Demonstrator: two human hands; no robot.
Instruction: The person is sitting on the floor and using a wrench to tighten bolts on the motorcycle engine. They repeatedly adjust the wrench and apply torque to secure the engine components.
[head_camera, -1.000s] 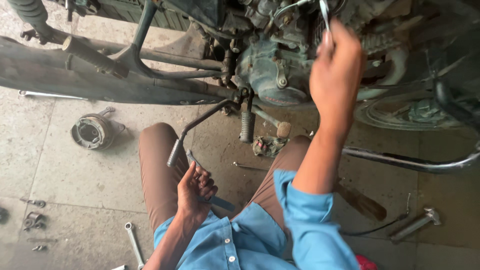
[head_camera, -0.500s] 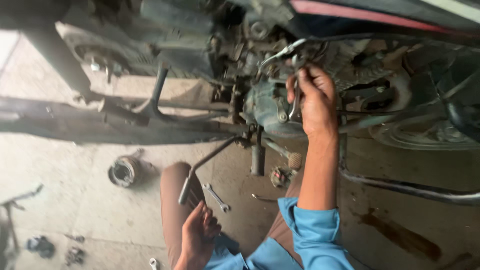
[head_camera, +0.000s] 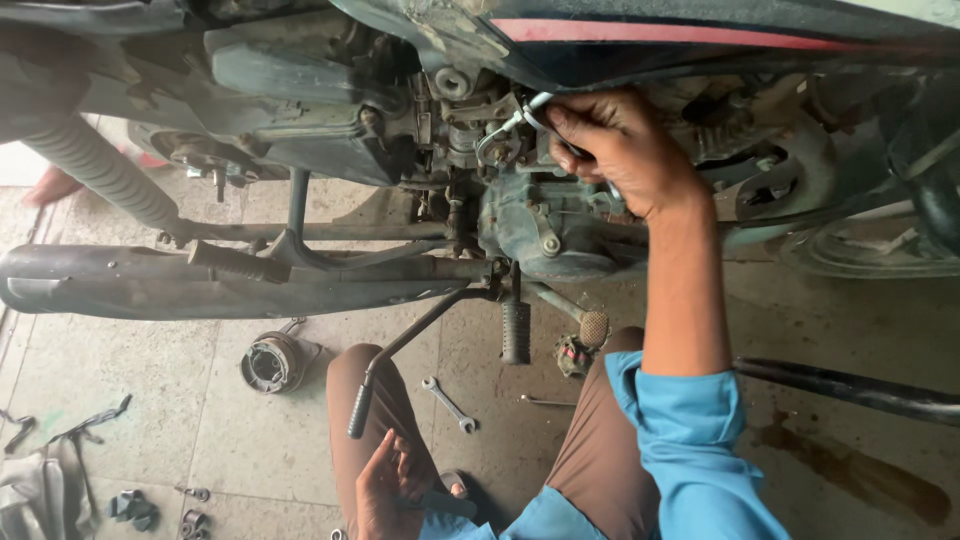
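Thin metal tool (head_camera: 535, 103) up at the motorcycle engine (head_camera: 545, 225), pinched in the fingers (head_camera: 572, 128) of the right hand (head_camera: 625, 150), tip poking out left of the knuckles. Just below those fingers, the engine casing; further down, the kick lever (head_camera: 515, 330). Left hand (head_camera: 385, 490) low over the knee, fingers loosely curled, holding nothing. Right of them on the floor (head_camera: 200, 430), a small spanner (head_camera: 448, 403); further left, a round metal part (head_camera: 270, 362).
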